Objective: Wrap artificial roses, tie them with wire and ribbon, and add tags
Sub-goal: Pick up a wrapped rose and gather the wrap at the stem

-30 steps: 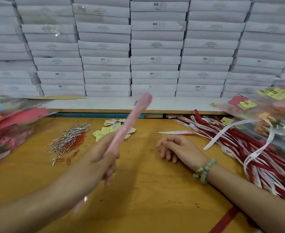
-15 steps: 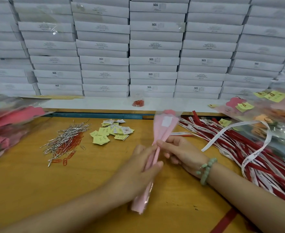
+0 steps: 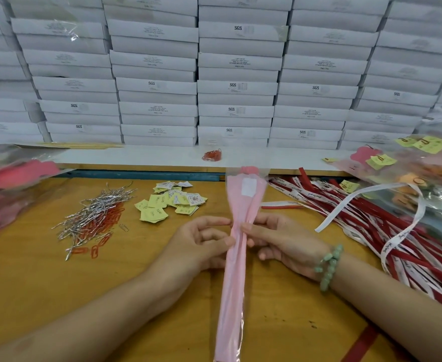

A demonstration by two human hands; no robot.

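**What I can't make out from here**

The wrapped rose (image 3: 242, 205) runs off the bottom edge, so I can't see its lower end. The sleeve hides all but the pink top of the bloom. The right grip (image 3: 285, 244) has its fingers behind the wrap, out of my sight. The left bags (image 3: 11, 184) and right bags (image 3: 423, 178) are smeared with blur. Print on the tags (image 3: 172, 202), the ribbons (image 3: 371, 226) and most white boxes (image 3: 236, 61) is too small for me to read.
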